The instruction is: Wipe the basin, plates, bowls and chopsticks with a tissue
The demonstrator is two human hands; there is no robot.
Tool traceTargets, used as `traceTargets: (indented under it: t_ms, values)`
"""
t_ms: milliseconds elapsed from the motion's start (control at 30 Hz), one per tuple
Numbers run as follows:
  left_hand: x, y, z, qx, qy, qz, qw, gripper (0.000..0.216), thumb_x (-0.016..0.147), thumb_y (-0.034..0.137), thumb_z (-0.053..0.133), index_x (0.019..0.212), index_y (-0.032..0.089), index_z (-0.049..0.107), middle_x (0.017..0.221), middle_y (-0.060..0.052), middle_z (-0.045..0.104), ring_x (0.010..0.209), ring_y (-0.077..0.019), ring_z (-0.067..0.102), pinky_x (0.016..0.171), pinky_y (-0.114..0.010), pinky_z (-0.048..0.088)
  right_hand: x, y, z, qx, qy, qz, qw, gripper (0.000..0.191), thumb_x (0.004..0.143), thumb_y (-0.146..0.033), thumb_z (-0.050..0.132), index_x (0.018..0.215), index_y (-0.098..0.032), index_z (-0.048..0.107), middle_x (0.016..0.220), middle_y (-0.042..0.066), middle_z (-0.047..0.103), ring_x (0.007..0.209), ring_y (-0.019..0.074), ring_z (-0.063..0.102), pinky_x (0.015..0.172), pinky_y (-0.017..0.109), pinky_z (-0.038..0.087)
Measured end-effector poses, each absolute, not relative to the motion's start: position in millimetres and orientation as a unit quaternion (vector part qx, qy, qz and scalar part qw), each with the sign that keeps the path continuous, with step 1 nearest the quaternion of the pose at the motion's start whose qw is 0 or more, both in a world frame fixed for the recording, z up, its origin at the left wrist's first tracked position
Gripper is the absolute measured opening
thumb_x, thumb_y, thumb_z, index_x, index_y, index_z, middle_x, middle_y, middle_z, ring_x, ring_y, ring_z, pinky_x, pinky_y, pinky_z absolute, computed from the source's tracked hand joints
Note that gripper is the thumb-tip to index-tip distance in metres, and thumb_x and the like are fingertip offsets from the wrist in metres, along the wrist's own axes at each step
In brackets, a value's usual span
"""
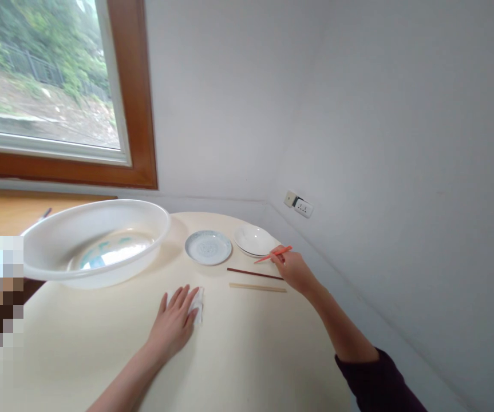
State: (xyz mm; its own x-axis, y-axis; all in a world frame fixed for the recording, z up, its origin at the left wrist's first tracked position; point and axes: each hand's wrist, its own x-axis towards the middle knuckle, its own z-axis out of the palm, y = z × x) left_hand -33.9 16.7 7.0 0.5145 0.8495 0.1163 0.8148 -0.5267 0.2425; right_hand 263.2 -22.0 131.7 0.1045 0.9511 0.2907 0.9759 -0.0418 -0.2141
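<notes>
One slim red utensil (264, 259) is held aslant in the right hand (293, 269), the fingers closed narrowly around it, with its pointed end toward the left and the other end sticking out above the knuckles. It is over the far right part of the pale round table (247, 355), just in front of a white dish (253, 239) that seems to sit on another, since a second rim shows beneath. Close by on the tabletop lie a dark brown stick (251, 273) and, nearer the person, some pale wooden sticks (257, 287), roughly parallel to it; the right hand hides the far end of the dark one. The left hand (178, 312) lies palm down on a white cloth or paper (199, 306), its fingers stretched out and gripping nothing. Beyond it, left of the white dish, sits a round plate (208, 248) with a grey-blue pattern. Farther left stands a wide translucent basin (122, 273); bluish patches show on its bottom, and whether they are reflections cannot be told. A dark sleeve (379, 380) covers the upper right arm. Behind are a wall socket (304, 208), white walls (401, 143) and a window (49, 74) in a brown frame (133, 91), with greenery and a fence outside.
</notes>
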Motion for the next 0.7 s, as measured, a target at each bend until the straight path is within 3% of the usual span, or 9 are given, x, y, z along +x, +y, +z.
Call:
traceTargets:
  t_ms: [233,700]
  values:
    - [-34,15,13,0.867,0.481,0.100,0.087,0.050,0.088,0.030,0.026,0.136,0.020,0.036,0.142,-0.009,0.036,0.131,-0.0239,0.030,0.107,-0.051,0.018,269,-25,117,-0.737,-0.654,-0.038,0.163,0.030,0.091,-0.025,0.030,0.087,-0.014,0.058,0.084,0.009,0.065,0.076,0.0181,0.060,0.071,0.024,0.038]
    - [-33,16,12,0.866,0.484,0.090,0.090,0.050,0.088,0.031,0.027,0.137,0.020,0.034,0.143,-0.008,0.034,0.132,-0.0236,0.029,0.107,-0.051,0.017,260,-40,127,-0.726,-0.660,-0.032,0.188,0.032,0.089,-0.028,0.031,0.075,-0.014,0.056,0.066,0.007,0.063,0.061,0.0153,0.057,0.057,0.023,0.036]
